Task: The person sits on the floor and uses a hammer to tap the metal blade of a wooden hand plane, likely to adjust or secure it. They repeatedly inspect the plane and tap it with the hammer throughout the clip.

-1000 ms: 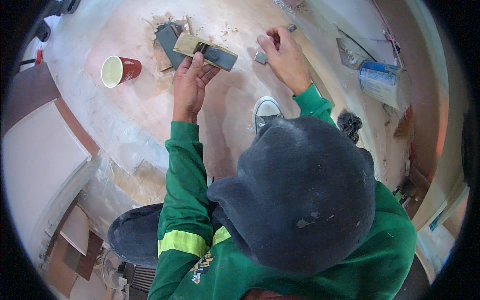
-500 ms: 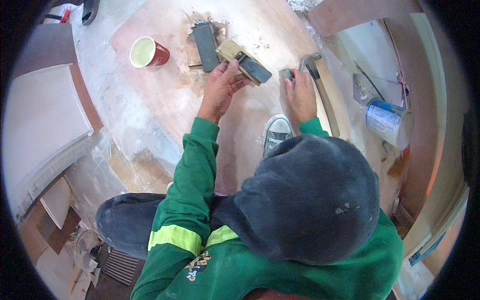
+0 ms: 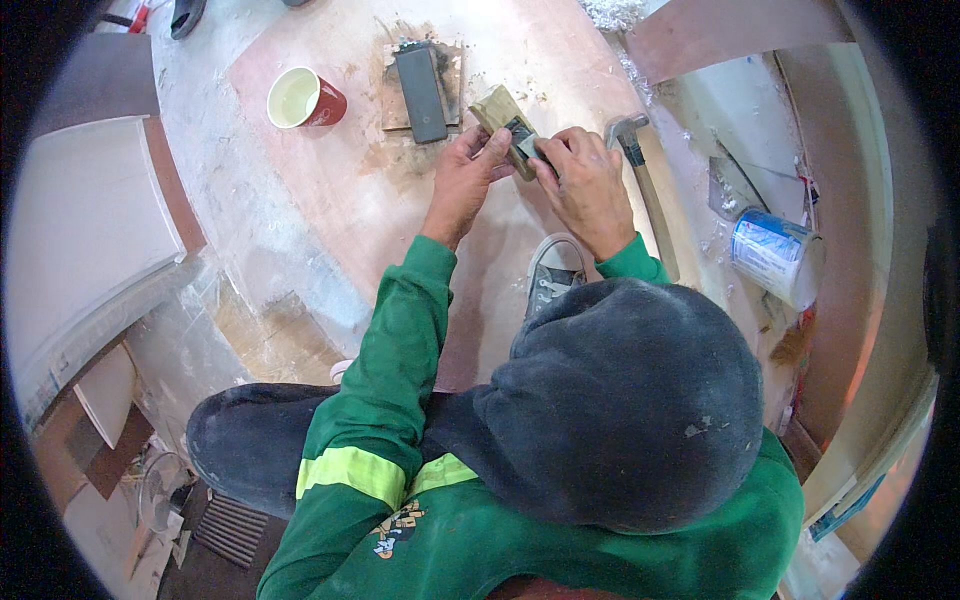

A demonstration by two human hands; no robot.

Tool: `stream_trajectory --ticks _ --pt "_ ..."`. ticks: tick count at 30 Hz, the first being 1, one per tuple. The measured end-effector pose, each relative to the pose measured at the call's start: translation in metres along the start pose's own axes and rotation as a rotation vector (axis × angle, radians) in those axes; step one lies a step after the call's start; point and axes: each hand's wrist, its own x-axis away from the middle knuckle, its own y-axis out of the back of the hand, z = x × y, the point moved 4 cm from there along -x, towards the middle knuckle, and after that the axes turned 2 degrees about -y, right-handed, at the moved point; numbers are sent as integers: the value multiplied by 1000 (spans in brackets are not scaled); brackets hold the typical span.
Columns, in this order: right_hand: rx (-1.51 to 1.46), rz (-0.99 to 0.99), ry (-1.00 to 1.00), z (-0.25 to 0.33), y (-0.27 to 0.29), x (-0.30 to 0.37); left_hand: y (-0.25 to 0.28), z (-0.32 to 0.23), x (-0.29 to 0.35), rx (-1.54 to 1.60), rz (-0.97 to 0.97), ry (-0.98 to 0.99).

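Observation:
My left hand grips a small wooden hand plane by its side, thumb on top, and holds it tilted above the floor. A dark blade-like plate shows in the plane's middle. Closed on a small flat grey piece, my right hand brings it against the plane's near end; the fingers partly cover it. Just beyond my left hand lies a dark rectangular sharpening stone, resting on a stained wooden board. To the right of my right hand is a hammer with a wooden handle.
A red paper cup with pale liquid stands left of the stone. At the right a blue and white can lies on its side. My sneaker is close below the hands. White shavings are heaped at the far right.
My right hand has moved left and up, bringing the small grey piece from beside the hammer to the plane. My left hand has shifted slightly right and turned the plane more steeply.

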Motion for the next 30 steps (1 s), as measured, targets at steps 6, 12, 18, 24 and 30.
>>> stream_trajectory --ticks 6,12,18,24,30 --pt "-20 -35 -56 4 -8 1 1 -2 5 -67 -10 12" --pt "-124 -197 -106 6 -14 -5 -3 2 1 -42 50 0" --pt "-257 -202 -170 1 -12 -7 -1 -6 -3 -61 99 22" --pt "-387 -169 -237 -4 -6 -13 -4 -13 -4 -101 153 61" --pt "-430 -193 -231 -7 -2 -15 -11 -17 -6 -19 172 66"
